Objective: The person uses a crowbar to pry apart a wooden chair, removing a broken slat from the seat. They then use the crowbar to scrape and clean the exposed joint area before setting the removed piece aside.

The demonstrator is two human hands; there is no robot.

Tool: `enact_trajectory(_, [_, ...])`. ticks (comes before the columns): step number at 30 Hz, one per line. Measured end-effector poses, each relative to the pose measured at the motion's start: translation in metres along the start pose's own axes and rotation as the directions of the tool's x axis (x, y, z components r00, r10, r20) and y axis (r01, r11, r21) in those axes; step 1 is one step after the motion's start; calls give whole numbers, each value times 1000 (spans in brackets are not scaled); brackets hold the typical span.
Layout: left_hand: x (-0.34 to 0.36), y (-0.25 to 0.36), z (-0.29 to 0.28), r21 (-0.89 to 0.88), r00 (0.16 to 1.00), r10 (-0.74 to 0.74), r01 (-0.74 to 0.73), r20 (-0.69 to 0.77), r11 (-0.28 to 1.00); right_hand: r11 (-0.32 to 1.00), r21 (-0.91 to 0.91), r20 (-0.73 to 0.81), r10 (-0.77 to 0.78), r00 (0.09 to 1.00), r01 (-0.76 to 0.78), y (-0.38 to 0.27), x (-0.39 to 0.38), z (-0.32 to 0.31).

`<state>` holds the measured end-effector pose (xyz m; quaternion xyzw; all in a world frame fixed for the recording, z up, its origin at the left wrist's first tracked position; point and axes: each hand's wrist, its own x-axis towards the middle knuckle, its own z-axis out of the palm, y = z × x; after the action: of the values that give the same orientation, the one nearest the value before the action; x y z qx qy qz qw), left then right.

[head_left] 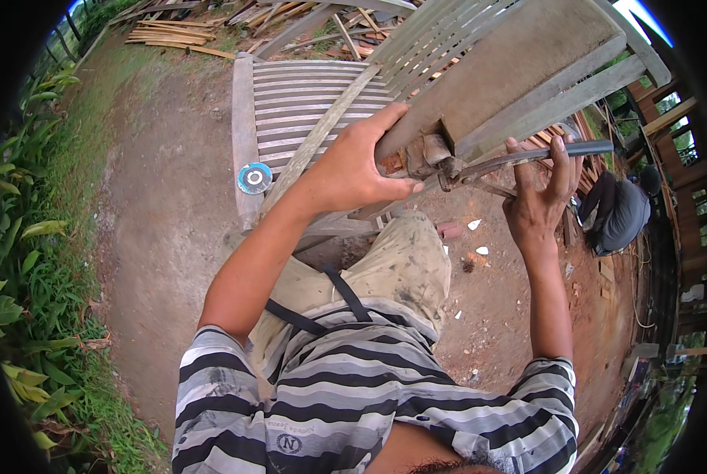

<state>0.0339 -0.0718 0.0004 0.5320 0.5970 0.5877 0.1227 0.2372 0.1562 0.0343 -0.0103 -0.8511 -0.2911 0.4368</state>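
Note:
A thick brown wooden board [511,67] leans across a weathered slatted bench [318,91]. Its near end has a cut-out holding a rusty metal fitting [428,154]. My left hand [357,162] grips the board's near end, fingers on the far side and thumb beside the fitting. From the fitting a long metal lever [488,164] with a dark grip runs out to the right. My right hand [537,201] has its fingers hooked over that lever, near the grip. What lies behind the board's end is hidden.
On the bench's left arm rests a blue-rimmed abrasive disc [255,178]. Stacked wood strips [176,33] lie at the far left. A co-worker [618,209] crouches at the right, near a wooden structure [685,205]. White chips [481,250] dot the dirt; green plants [22,316] border the left.

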Motion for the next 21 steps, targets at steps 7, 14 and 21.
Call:
enact_trajectory(7, [-1,-3,0,-15,999,30,-31,-11,999,999,-31,-117,-17,993,13,7,5,5])
enact_trajectory(14, [-1,-1,0,-25,1000,10,-11,-4,1000,993,71,-266,-77,961,99,21,16,3])
enact_trajectory(21, [-1,-1,-1,18,1000,17,-17,0,1000,974,-220,-118,-76,990,49,24,19,-16])
